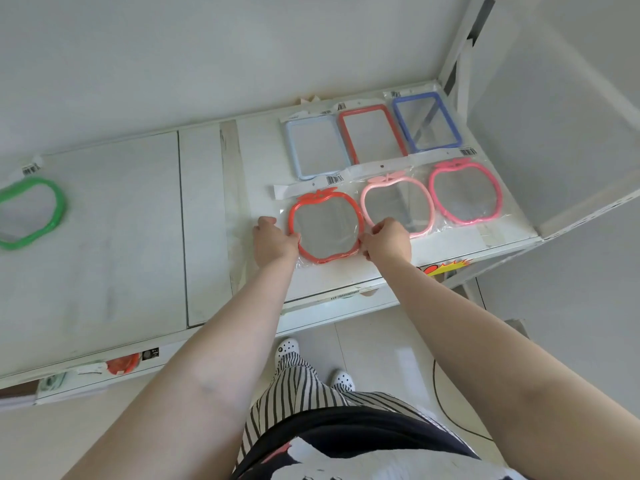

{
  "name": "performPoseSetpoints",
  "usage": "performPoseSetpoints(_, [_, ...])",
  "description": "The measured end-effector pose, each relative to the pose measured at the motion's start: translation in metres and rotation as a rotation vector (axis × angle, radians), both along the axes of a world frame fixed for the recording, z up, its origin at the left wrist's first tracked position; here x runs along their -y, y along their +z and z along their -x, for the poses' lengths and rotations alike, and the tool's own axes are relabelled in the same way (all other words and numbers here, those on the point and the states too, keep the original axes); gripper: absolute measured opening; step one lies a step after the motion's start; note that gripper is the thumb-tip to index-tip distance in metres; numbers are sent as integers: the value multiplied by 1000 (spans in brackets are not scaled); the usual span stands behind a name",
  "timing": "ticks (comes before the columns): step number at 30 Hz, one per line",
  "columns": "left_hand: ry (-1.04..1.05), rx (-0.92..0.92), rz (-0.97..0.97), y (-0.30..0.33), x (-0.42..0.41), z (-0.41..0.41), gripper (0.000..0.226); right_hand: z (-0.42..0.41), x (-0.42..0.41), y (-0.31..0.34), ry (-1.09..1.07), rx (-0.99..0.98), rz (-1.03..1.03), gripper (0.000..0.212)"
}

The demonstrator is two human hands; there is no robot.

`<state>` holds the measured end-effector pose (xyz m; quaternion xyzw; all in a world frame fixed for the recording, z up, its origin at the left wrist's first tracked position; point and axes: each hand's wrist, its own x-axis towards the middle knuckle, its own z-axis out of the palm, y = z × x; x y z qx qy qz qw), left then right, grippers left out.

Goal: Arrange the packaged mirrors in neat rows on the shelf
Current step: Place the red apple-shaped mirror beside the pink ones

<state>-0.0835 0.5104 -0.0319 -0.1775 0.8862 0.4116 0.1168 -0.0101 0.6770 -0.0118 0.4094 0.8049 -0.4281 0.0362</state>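
On the white shelf (138,237), a red apple-shaped packaged mirror (325,226) lies flat in the front row. My left hand (273,240) grips its left rim and my right hand (386,239) pinches its right rim. To its right lie a light pink apple mirror (398,206) and a darker pink apple mirror (465,194). Behind them stands a row of rectangular mirrors: pale blue (313,148), red (372,133) and dark blue (427,121). A green apple mirror (27,213) lies alone at the shelf's far left.
A white upright post (460,53) and side panel close the shelf's right end. Below the front edge hang a red item (121,365) and a yellow-red label (446,266). A black cable (446,403) runs over the tiled floor by my feet.
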Motion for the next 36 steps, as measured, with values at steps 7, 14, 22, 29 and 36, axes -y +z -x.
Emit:
performPoseSetpoints(7, [-547, -260, 404, 11, -41, -22, 80, -6, -4, 2, 257, 152, -431, 26])
performPoseSetpoints(14, [-687, -72, 475, -7, -55, -24, 86, -12, -22, -8, 233, 44, -523, 41])
performPoseSetpoints(22, [-666, -84, 482, -12, -58, -22, 87, -13, -22, -16, 213, 69, -455, 46])
performPoseSetpoints(29, [-655, -90, 480, -13, -59, -21, 88, -13, -21, -15, 213, 75, -455, 46])
performPoseSetpoints(36, [-652, -116, 481, -13, -60, -22, 87, -12, -24, -14, 232, 97, -488, 47])
